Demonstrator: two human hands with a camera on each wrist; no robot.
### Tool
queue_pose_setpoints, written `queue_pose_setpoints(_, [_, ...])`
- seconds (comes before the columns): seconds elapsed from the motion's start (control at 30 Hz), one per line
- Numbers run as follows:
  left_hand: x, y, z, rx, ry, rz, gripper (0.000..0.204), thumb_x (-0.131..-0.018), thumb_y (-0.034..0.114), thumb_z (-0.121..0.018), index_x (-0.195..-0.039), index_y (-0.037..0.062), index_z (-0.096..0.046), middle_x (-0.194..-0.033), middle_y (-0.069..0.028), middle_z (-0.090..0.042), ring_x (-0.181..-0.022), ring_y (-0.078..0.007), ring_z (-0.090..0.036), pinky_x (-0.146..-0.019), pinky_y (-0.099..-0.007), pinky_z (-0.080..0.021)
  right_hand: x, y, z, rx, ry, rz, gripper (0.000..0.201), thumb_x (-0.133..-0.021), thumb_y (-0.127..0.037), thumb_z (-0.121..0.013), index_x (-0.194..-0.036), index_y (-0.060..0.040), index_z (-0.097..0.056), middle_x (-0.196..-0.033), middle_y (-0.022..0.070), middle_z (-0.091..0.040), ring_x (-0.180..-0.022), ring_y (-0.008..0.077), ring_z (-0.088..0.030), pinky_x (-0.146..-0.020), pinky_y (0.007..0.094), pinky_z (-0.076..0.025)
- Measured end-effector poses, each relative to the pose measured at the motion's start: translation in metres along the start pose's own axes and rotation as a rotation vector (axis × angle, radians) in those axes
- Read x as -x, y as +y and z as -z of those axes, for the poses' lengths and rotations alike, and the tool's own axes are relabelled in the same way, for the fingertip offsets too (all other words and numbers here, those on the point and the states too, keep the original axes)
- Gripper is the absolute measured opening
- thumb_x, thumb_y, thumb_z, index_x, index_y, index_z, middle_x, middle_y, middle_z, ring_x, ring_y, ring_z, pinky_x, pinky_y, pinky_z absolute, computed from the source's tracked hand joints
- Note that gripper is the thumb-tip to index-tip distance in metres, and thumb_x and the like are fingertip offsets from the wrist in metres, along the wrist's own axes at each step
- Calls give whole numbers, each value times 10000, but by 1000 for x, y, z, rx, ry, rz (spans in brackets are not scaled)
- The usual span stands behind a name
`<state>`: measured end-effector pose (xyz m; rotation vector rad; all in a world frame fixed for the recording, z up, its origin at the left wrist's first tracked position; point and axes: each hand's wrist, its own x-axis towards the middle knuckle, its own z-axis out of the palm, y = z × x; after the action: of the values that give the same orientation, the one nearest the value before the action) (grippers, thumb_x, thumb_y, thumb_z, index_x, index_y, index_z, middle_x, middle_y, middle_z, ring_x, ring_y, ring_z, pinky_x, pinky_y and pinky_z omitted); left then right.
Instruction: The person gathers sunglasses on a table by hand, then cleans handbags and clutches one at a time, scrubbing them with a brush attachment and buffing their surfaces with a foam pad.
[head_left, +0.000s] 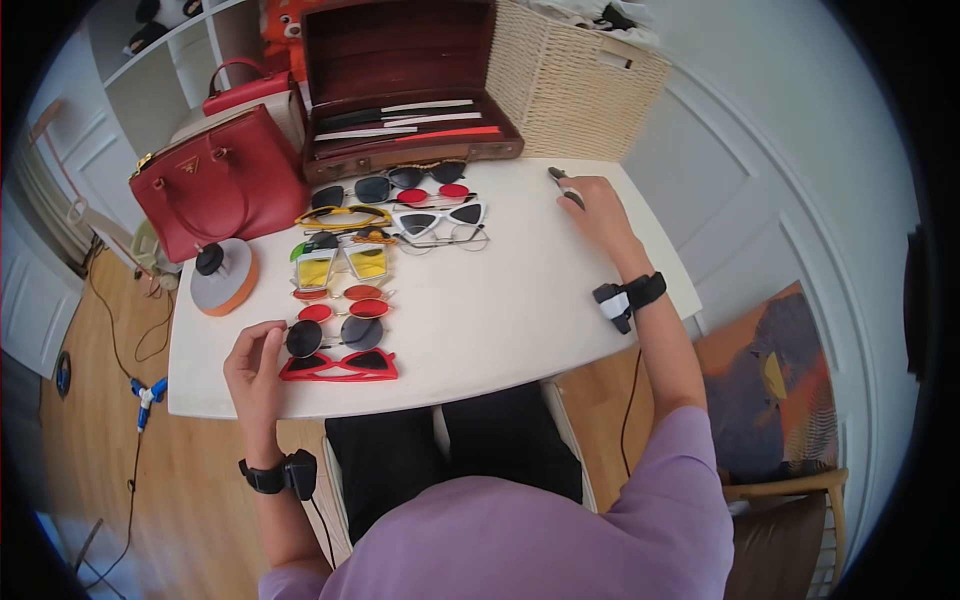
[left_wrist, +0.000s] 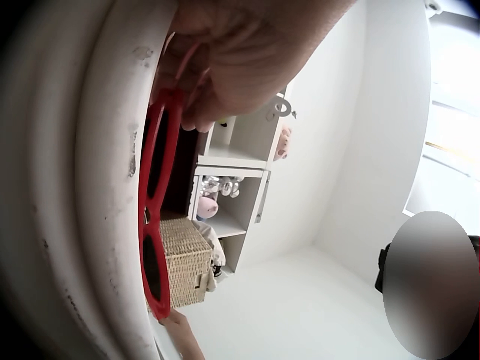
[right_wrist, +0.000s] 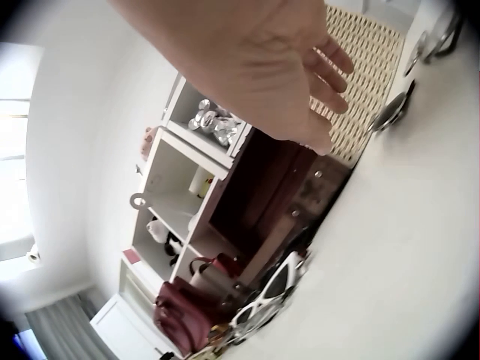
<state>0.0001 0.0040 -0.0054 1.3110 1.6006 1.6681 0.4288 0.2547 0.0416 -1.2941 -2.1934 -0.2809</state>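
My left hand (head_left: 254,368) is at the table's front left, its fingers loosely bent and the fingertips right at the edge of the round dark sunglasses (head_left: 304,338). Just below these lie red-framed sunglasses (head_left: 340,367), which fill the near part of the left wrist view, their temples partly hidden by the hand. Toward the right side of the table, my right hand (head_left: 597,212) reaches over a pair of dark-lensed glasses (head_left: 559,177). In the right wrist view its fingers (right_wrist: 328,88) are spread and loosely bent, with dark glasses (right_wrist: 393,109) beyond them.
Several more glasses form a column and rows, including yellow-lensed ones (head_left: 341,265) and white-framed ones (head_left: 437,220). Behind stand an open brown case (head_left: 420,155), a red handbag (head_left: 217,185) and a woven basket (head_left: 570,85). A round grey-and-orange object (head_left: 225,280) sits at the left edge.
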Motion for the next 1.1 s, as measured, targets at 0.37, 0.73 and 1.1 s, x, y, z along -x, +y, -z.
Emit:
queue_pose_setpoints(0.37, [1, 0, 2, -27, -11, 27, 155, -977, 107, -603, -1034, -19, -672, -1016, -64, -693, -989, -119, -619, -924, -264, -450, -3, 16, -13, 67, -186, -128, 283, -750, -93, -675, -1023, -24, -711, -861, 200, -701, -814, 375, -674, -769, 454, -542])
queue_pose_setpoints(0.73, [1, 3, -2, -15, 21, 20, 152, -959, 105, -632, -1023, -25, -680, -964, -41, -687, -923, -92, -609, -855, -235, -461, 39, -112, 20, -513, 35, 194, 243, -844, -45, -645, -1070, -58, -735, -1008, 125, -732, -836, 269, -721, -759, 314, -577])
queue_pose_setpoints(1.1, [1, -2, -2, 15, 34, 21, 157, -954, 116, -644, -1018, -21, -688, -956, -37, -687, -917, -91, -607, -851, -235, -461, 49, -118, 27, -282, -301, 349, 325, -859, -85, -636, -1179, -37, -663, -1032, 157, -700, -929, 308, -670, -822, 378, -547])
